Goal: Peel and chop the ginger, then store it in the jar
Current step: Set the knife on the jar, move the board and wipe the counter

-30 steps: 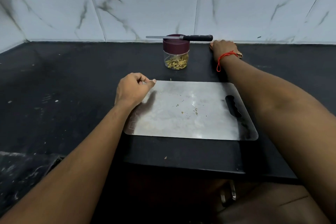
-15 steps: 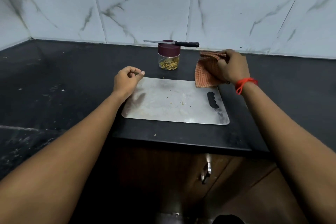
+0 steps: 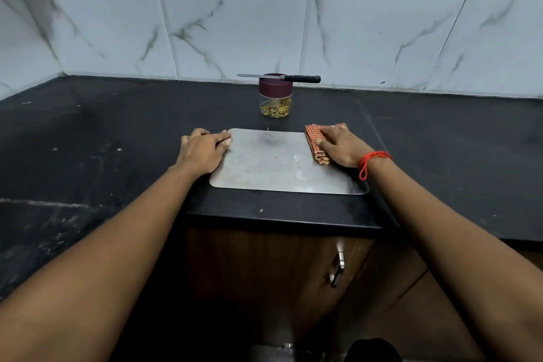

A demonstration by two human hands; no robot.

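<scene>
Head view. Black stone counter (image 3: 117, 132), white marbled tiles behind. Flat grey metal cutting board (image 3: 273, 165) at the near edge, a few crumbs on it. Left hand (image 3: 202, 150) rests palm-down at the board's far-left corner, fingers laid fairly straight against the edge, holding nothing. Right hand (image 3: 342, 147), red thread (image 3: 371, 160) at the wrist, lies flat with straight fingers on a folded orange checked cloth (image 3: 316, 141) over the board's far-right corner. Beyond the board: clear jar with maroon lid (image 3: 275, 97), lid on, chopped ginger (image 3: 275, 110) inside. Black-handled knife (image 3: 279, 77) lies across the lid.
</scene>
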